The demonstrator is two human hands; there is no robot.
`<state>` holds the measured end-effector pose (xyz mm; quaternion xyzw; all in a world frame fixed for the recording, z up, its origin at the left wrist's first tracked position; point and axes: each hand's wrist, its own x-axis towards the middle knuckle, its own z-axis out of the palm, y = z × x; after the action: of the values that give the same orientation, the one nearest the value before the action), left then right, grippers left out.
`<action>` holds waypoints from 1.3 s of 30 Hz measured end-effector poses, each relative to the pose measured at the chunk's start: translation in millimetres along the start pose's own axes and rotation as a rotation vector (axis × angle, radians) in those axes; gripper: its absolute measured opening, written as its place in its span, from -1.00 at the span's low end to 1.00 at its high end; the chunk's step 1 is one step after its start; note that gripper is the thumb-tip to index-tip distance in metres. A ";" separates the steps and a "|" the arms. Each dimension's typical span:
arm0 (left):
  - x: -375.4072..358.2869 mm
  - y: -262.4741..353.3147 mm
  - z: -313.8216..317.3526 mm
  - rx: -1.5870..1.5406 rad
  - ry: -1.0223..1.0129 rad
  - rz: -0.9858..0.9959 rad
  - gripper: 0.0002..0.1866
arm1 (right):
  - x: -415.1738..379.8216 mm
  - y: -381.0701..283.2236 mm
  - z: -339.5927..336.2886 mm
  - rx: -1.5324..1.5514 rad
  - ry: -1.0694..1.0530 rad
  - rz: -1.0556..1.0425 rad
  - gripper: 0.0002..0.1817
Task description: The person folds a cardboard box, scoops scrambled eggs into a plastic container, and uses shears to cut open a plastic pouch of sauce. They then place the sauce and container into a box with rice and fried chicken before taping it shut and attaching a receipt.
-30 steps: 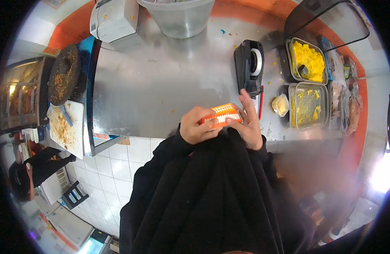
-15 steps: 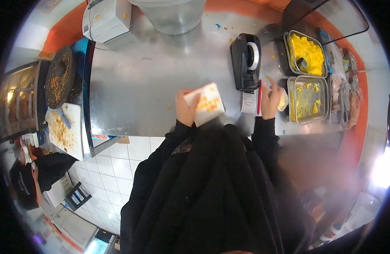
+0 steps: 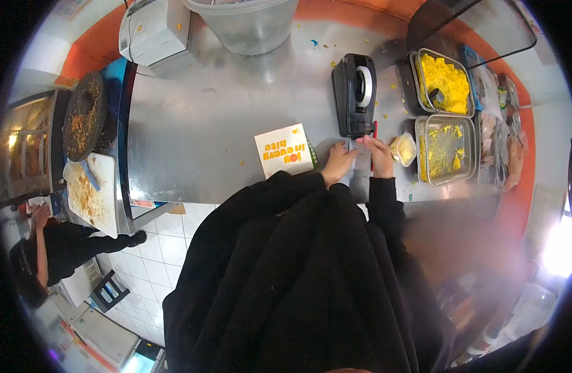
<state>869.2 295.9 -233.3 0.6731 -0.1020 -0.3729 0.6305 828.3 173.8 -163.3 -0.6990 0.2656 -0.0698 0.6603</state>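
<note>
We see both hands meeting at a small white paper slip (image 3: 360, 156) that lies on the steel counter (image 3: 224, 124) just below the black tape dispenser (image 3: 354, 93). The left hand (image 3: 337, 163) rests with its fingers curled onto the slip's left edge; the right hand (image 3: 379, 155) pinches its upper right corner between thumb and fingers. The slip's long axis runs away from us, toward the dispenser's near end, which it nearly touches. A thin red pen (image 3: 374, 146) lies along the slip's right side, parallel to it and partly under the right hand.

Just left of the left hand sits a white box (image 3: 284, 150) printed with yellow lettering, flat on the counter, tilted slightly, its text reading upside down to us. Right of the hands stands a small tub (image 3: 402, 149), then two metal trays: the near tray (image 3: 446, 149) holds scattered yellow crumbs, the far tray (image 3: 442, 81) a heap of yellow food. A clear plastic bin (image 3: 248, 25) and a white machine (image 3: 154, 28) stand at the counter's far edge. At lower left another person (image 3: 56, 248) in black is crouched on the tiled floor.
</note>
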 end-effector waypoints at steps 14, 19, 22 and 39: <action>-43.9 82.6 -7.4 -0.031 -0.105 0.125 -0.34 | -7.3 -36.0 -19.8 -0.648 0.228 -0.237 -0.90; -99.3 89.5 -120.3 0.460 0.424 0.206 -0.34 | -21.7 -105.0 29.6 -0.289 -0.196 -0.295 -0.73; -111.4 78.1 -132.6 0.674 0.520 0.155 -0.30 | -8.0 -93.6 80.7 -0.386 -0.482 -0.262 -0.58; -109.7 48.5 -136.9 0.609 0.602 0.377 -0.56 | -16.0 -78.7 -47.1 -0.967 0.152 -0.149 -0.62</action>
<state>894.9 459.4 -157.4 0.8753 -0.1401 0.0070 0.4627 815.6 138.5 -78.0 -0.9353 0.2644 -0.0365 0.2324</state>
